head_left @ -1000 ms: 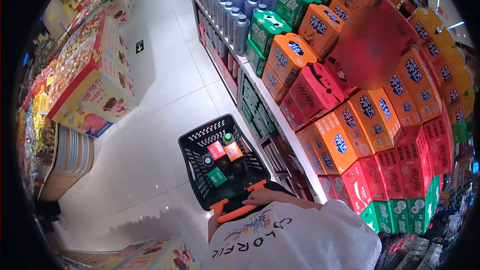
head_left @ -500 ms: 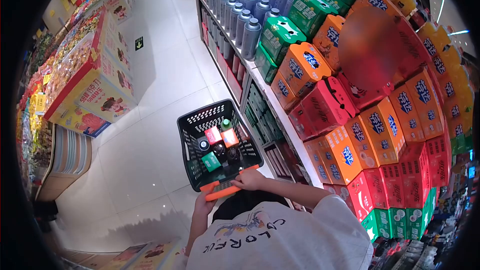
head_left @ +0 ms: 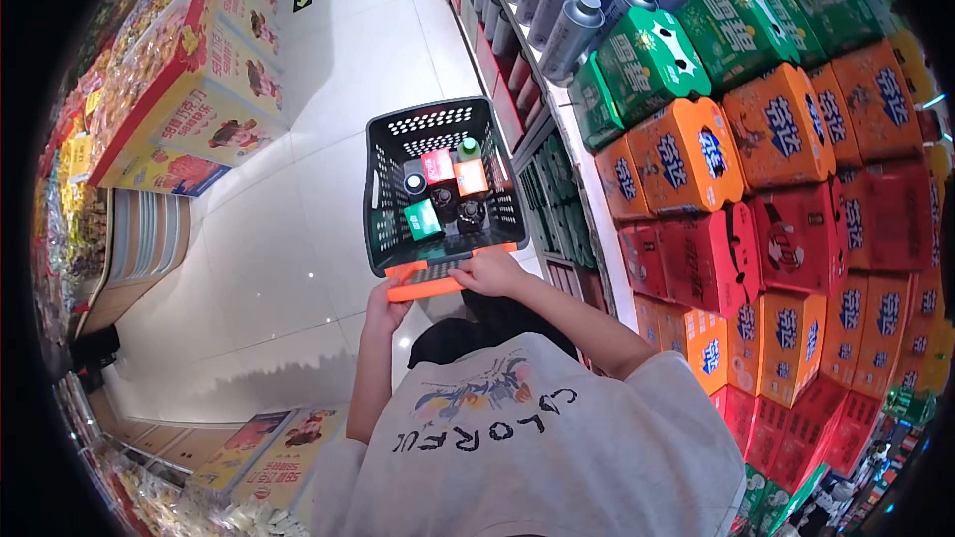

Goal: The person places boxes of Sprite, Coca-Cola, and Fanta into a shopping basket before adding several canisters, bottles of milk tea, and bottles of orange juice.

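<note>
Basket (head_left: pixel 378 239) higher in view than before; left hand (head_left: pixel 386 306), right hand (head_left: pixel 489 272) closed around handle (head_left: pixel 426 291); glossy floor (head_left: pixel 264 283), drink packs (head_left: pixel 674 161) alongside.

Lt-gray short-slv tee (head_left: pixel 557 472) w/ blk lettering (head_left: pixel 500 433), multicol print (head_left: pixel 473 395), dk bottoms (head_left: pixel 443 340).

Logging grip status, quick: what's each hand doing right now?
Left hand: closed, holding the left end of the orange handle of the black basket.
Right hand: closed, holding the same handle farther right.
</note>
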Tool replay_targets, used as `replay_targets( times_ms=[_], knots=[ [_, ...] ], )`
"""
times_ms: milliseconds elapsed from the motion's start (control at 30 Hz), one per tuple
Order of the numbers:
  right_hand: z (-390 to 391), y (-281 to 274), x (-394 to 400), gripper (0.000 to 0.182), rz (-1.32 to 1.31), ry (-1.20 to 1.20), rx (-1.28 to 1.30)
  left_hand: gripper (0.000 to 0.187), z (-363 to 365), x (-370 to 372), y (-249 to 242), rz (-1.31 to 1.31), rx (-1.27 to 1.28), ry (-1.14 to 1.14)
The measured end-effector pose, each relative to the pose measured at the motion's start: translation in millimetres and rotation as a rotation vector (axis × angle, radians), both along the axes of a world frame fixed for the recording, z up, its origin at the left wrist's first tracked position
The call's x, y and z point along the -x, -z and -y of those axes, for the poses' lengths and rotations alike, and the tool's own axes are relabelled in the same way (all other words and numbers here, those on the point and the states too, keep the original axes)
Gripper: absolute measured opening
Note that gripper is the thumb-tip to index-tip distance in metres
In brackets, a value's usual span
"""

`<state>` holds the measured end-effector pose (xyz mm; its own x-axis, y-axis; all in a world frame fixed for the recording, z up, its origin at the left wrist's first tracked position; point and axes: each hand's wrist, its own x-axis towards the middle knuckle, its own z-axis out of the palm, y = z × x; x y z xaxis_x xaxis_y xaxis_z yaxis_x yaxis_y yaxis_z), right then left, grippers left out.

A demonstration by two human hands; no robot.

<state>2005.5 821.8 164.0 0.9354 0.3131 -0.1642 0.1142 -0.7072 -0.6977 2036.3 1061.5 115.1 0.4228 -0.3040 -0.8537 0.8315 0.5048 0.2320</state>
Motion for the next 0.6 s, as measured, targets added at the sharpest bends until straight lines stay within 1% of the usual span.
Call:
replay_targets(
  times_ms=[67, 100, 300, 367, 400, 500, 600],
  knots=[
    [7.0, 3.2, -23.2, 0.038, -0.002, 0.021, 0.012, 0.032, 1.8, -27.7, 8.3, -0.023, -0.048, 0.042],
    [9.8, 4.4, -31.2, 0.038, -0.022, 0.035, 0.013, 0.032, 3.9, -38.2, 6.5, 0.029, -0.101, 0.131],
    [27.7, 5.3, -98.8, 0.042, -0.04, 0.074, 0.015, 0.036, 20.6, -102.9, 12.9, 0.079, -0.089, 0.178],
    [31.2, 9.2, -115.0, 0.043, -0.039, 0.065, -0.003, 0.038, 16.6, -120.8, 16.6, 0.07, -0.063, 0.29],
    [32.7, 7.4, -123.9, 0.043, -0.063, 0.05, -0.004, 0.04, 18.5, -131.5, 11.0, 0.066, -0.049, 0.346],
    [41.2, 3.7, -152.6, 0.043, -0.086, 0.032, -0.021, 0.047, 35.5, -158.8, -2.8, 0.149, -0.326, 0.525],
    [46.9, 1.4, -173.2, 0.044, -0.083, 0.037, 0.0, 0.051, 27.7, -182.1, 22.5, 0.175, -0.296, 0.67]
  ],
)
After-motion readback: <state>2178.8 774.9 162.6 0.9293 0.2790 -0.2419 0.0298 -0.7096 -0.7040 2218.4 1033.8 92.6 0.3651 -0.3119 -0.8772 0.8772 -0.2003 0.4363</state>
